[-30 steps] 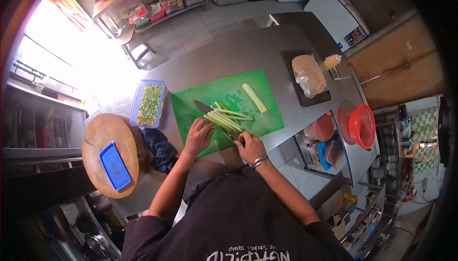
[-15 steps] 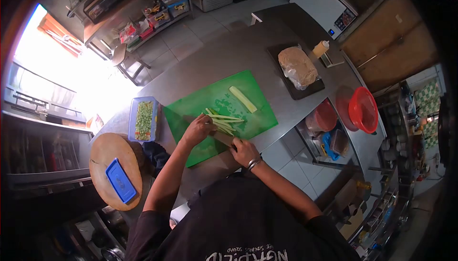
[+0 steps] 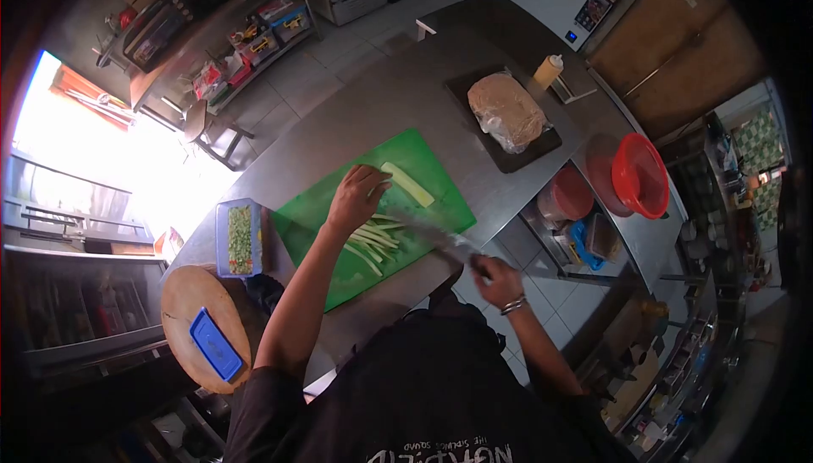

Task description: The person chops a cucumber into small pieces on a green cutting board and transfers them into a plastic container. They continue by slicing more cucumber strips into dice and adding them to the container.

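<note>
On a green cutting board [image 3: 457, 201] lies a long pale-green piece of cucumber [image 3: 411, 185]. My left hand [image 3: 357, 196] is at its near left end, fingers and thumb slightly apart; whether they touch it is hard to see. A loose pile of thin cucumber strips [image 3: 373, 245] spreads below that hand. My right hand [image 3: 498, 283] is wrapped around the handle of a knife [image 3: 445, 241]. The motion-blurred blade points up and left over the board's right edge, apart from the strips.
Left of the board stands a clear tub [image 3: 222, 239] of diced green vegetable. A blue lid [image 3: 216, 344] rests on a round wooden board [image 3: 182, 294]. Farther right are a plastic-wrapped block [image 3: 508, 112] on a dark tray, a squeeze bottle [image 3: 548, 71] and a red basket [image 3: 641, 177].
My left hand has left the strips and moved up to the cucumber piece. My right hand has swung the knife rightward, away from the strips. The view has shifted slightly.
</note>
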A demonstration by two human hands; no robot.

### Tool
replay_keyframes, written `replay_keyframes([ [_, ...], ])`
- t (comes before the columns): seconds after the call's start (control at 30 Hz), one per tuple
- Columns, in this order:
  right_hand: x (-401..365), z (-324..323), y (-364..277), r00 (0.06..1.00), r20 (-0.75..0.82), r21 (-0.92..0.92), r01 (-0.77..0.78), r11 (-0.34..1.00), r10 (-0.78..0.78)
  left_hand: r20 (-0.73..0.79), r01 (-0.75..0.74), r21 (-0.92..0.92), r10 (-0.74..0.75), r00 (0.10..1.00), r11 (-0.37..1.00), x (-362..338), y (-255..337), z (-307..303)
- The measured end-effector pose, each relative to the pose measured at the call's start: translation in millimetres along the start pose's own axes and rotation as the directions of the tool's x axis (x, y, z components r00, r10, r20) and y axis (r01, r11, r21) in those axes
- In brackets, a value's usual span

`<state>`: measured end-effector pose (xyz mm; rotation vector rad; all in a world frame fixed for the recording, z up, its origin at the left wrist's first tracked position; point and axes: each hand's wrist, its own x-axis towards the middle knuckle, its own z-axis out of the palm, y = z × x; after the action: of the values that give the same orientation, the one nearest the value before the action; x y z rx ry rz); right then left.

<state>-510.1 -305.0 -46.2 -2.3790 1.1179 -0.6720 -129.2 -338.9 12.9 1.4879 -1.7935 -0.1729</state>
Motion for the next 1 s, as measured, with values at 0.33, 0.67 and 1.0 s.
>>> replay_keyframes([
  [0.33, 7.1, 6.1, 123.0, 0.923, -0.339, -0.041, -0.206, 0.978, 0.181, 0.589, -0.250, 0.190, 0.093, 0.803, 0.949, 29.5, -9.9, 89.9],
  [0.67, -103.0, 30.7, 98.0, 0.957, -0.213, -0.007, -0.204, 0.979, 0.198, 0.223, -0.115, 0.113, 0.088, 0.971, 0.987, -48.3, 6.0, -1.3],
  [1.0, -258.6, -36.4, 49.1, 0.885, -0.016, -0.160, -0.461, 0.873, 0.465, -0.099, 0.211, 0.371, -0.187, 0.977, 0.904, -242.4, 12.2, -49.8],
])
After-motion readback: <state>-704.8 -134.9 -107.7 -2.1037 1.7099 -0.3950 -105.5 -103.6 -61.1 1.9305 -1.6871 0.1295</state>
